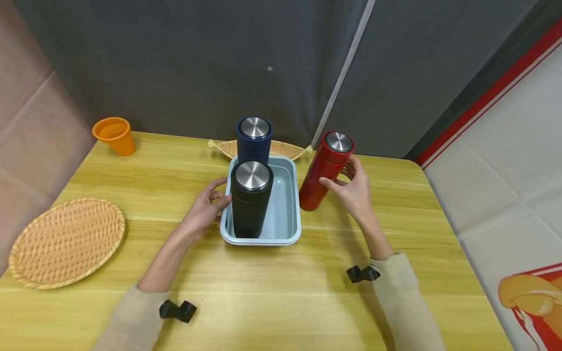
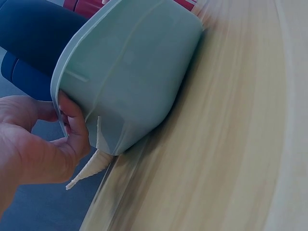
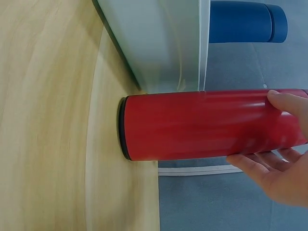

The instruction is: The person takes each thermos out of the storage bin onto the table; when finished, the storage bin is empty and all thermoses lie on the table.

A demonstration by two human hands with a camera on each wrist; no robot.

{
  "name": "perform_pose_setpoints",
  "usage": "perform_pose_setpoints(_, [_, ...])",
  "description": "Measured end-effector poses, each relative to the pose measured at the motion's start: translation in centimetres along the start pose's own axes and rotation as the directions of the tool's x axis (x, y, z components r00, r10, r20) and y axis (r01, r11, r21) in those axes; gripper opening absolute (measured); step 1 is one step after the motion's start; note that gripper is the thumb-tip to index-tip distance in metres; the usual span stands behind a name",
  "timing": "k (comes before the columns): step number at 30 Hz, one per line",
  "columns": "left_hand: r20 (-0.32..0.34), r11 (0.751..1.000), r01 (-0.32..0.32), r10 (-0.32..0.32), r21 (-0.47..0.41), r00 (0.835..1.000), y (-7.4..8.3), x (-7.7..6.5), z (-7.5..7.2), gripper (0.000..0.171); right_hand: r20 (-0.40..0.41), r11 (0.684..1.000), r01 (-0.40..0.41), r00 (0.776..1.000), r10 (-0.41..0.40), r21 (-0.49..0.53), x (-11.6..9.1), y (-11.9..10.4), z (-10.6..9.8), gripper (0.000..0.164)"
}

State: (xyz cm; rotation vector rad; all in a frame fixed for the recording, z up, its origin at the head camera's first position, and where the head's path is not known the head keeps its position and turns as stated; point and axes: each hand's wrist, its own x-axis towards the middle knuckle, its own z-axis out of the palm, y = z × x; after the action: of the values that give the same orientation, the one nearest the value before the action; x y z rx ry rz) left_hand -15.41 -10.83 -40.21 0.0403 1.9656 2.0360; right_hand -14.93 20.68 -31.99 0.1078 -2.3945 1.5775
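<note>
My left hand (image 1: 204,206) grips the left rim of a light blue plastic basin (image 1: 285,200); in the left wrist view the thumb is on the inner side and the fingers curl under the rim. A black thermos (image 1: 249,214) and, behind it, a navy blue thermos (image 1: 254,150) stand upright in the basin's left half. With thumb and fingers around its upper part, my right hand (image 1: 356,189) holds a red thermos (image 1: 319,175) just right of the basin. The red thermos's black base (image 3: 122,129) is at the tabletop in the right wrist view.
A boat-shaped wicker basket (image 1: 283,149) lies behind the basin, partly hidden. To the left are an oval woven tray (image 1: 68,243) and, farther back, an orange cup (image 1: 120,141). A grey curtain (image 1: 175,73) hangs along the wooden table's (image 1: 272,302) back edge.
</note>
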Motion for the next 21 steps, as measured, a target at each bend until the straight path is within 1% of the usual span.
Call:
perform_pose_setpoints(5, [-0.002,1.000,0.003,-0.003,-0.001,1.000,0.0,0.0,0.0,0.055,0.002,0.999,-0.001,1.000,0.001,0.045,-0.2,0.1,0.2,0.068])
perform_pose_setpoints(12, [0.000,1.000,0.005,-0.005,-0.010,1.000,-0.1,0.0,0.0,0.055,-0.012,0.997,-0.004,1.000,0.004,0.074,-0.5,0.7,0.3,0.068])
perform_pose_setpoints(17, [-0.003,1.000,0.005,-0.005,-0.020,1.000,-0.2,0.1,-0.1,0.055,-0.028,0.991,0.013,1.000,-0.009,0.134,-0.7,1.3,0.6,0.069])
perform_pose_setpoints(21, [-0.003,1.000,0.003,-0.003,-0.031,1.000,-0.2,0.1,0.0,0.055,-0.038,0.987,0.008,0.999,-0.002,0.162,-0.7,1.5,0.7,0.070])
